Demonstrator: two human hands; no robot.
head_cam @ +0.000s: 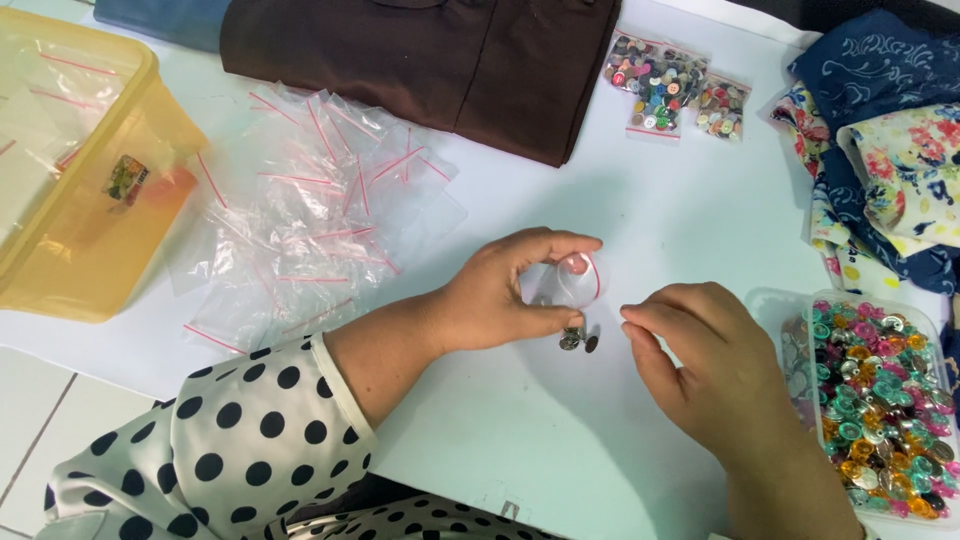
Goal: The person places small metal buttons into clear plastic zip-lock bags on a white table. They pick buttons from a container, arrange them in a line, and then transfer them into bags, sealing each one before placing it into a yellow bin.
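Note:
My left hand (510,290) holds a small clear zip bag (572,282) with a red seal strip, its mouth held wide between thumb and fingers. A few small metal buttons (578,340) lie on the white table just below the bag. My right hand (710,360) is to the right of them, fingertips pinched together near the buttons; whether it holds one is hidden. My left sleeve is white with black dots.
A clear tub of shiny coloured buttons (880,410) stands at the right. A heap of empty zip bags (320,215) lies left of centre, a yellow plastic box (80,170) at far left. Brown cloth (430,50), two bags of mixed buttons (670,85) and patterned fabrics (890,140) lie behind.

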